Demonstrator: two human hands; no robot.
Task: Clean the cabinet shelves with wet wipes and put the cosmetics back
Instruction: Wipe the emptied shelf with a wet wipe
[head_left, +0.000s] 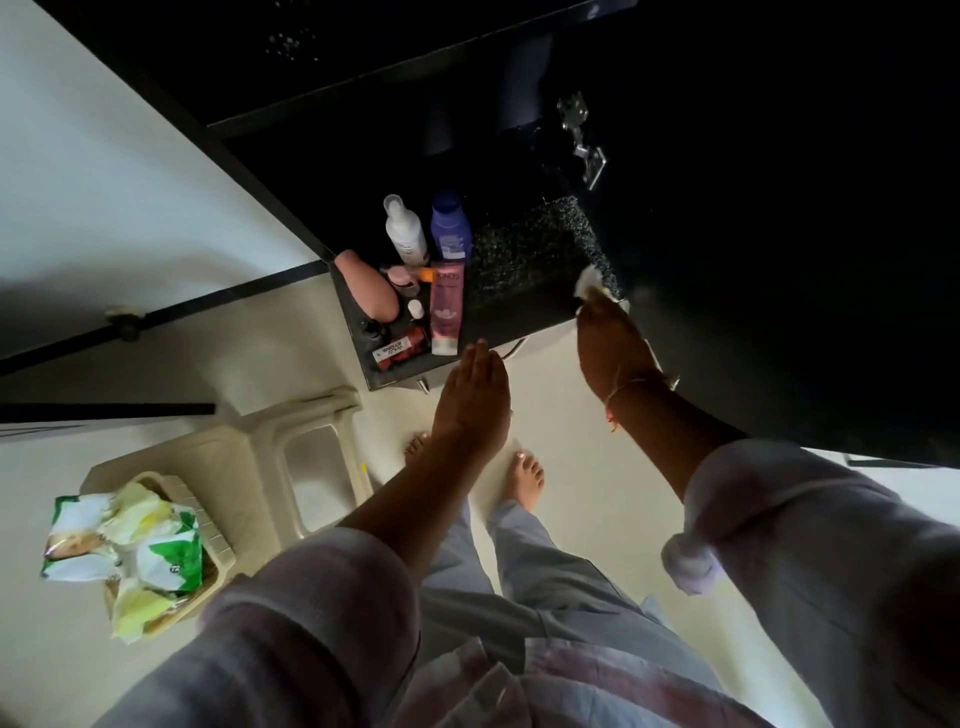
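From my end, head cam looks down at a dark speckled shelf in a black cabinet. R hand is at the shelf's front right corner, fingers curled and pinching a crumpled white wipe that sits on the surface there. There's a thin thread band on that wrist. L hand is flat, fingers straight and pressed together, with the tips at the shelf's front edge by the pink tube; I can't tell if they touch it. The cosmetics are bunched on the shelf's left part. A white bottle and a blue bottle stand side by side at the back. A pink bottle lies at the far left, a red tube lies at the front, and small bits sit between them, too small to ID. At lower left, a beige plastic stool carries green-and-white wipe packs w/ loose wipes on top. Bare feet are on the pale floor below the shelf.
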